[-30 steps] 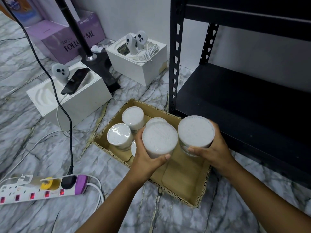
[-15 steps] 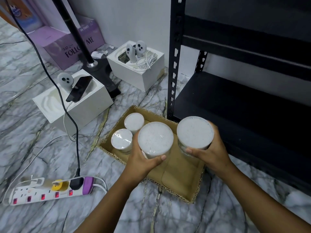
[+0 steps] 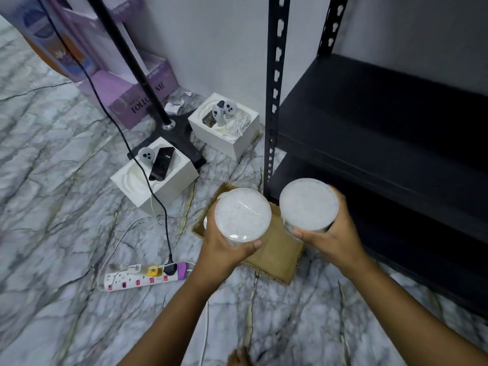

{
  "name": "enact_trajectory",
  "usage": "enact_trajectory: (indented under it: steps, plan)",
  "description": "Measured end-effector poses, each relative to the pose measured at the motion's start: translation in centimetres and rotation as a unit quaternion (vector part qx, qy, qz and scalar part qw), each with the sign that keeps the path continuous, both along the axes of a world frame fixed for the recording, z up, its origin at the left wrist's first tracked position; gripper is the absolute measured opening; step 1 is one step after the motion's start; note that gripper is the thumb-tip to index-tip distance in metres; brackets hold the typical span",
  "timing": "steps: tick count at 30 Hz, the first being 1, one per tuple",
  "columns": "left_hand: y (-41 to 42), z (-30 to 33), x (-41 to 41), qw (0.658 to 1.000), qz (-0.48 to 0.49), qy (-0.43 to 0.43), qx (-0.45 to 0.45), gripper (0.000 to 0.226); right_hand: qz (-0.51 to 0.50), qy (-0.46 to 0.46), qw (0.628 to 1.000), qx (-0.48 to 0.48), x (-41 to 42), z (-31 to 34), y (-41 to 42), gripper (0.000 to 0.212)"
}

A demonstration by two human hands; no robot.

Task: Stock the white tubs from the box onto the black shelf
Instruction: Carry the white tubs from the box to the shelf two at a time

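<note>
On the grey-veined marble floor (image 3: 52, 207) at the far left lies a white power strip with a purple end (image 3: 144, 276), its black cable running up past two white foam boxes (image 3: 154, 178). Further right, the shallow brown cardboard box (image 3: 274, 249) sits just beside the shelf's upright post, mostly hidden under the raised tubs, so I cannot tell how many remain inside.

The left hand (image 3: 224, 256) curls its fingers and thumb round a round white plastic tub with a clear lid (image 3: 242, 216), held upright above the box. The right hand (image 3: 334, 237) grips a second white tub (image 3: 308, 204) the same way, level with the lower board of the black metal shelf (image 3: 396, 122), both of whose visible boards are bare.

The step in hand looks like carrying both tubs across to a board. To do it well, I would keep the lids level, clear the perforated post, set the right tub deep and to the far side, then place the left one just beside it, releasing only once each base rests flat.
</note>
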State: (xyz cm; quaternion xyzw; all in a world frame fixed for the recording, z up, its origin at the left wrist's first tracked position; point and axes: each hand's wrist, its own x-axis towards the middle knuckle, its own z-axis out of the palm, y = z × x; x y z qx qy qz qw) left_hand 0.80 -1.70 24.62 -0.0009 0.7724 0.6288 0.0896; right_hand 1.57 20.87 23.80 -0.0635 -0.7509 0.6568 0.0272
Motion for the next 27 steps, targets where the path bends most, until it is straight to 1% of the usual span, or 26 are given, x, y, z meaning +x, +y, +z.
enact_trajectory:
  steps: [6, 11, 14, 18, 22, 27]
  plan:
    - [0.7, 10.3, 1.2, 1.0, 0.002, 0.006, 0.016, 0.085, 0.006, -0.007, 1.0, -0.001, 1.9, 10.3, 0.4, 0.1]
    - [0.7, 16.8, 2.1, 1.0, -0.011, 0.002, 0.021, 0.089, -0.001, -0.013, 1.0, 0.006, 3.3, 17.5, 1.0, 0.105]
    - [0.8, 20.3, 2.7, 0.999, -0.014, -0.006, 0.03, 0.088, -0.013, -0.012, 1.0, 0.007, 4.3, 21.2, 1.0, 0.103]
    - [0.8, 24.5, 3.8, 0.999, -0.015, -0.004, 0.042, 0.096, -0.015, -0.016, 1.0, 0.019, 5.8, 25.6, 0.6, 0.105]
    - [0.7, 27.2, 4.7, 1.0, -0.013, -0.012, 0.025, 0.103, -0.027, -0.018, 0.999, 0.023, 7.2, 29.4, 0.3, 0.108]
    - [0.9, 30.8, 5.0, 0.999, -0.034, -0.003, 0.018, 0.102, -0.047, -0.014, 0.999, 0.018, 8.4, 33.2, -0.4, 0.111]
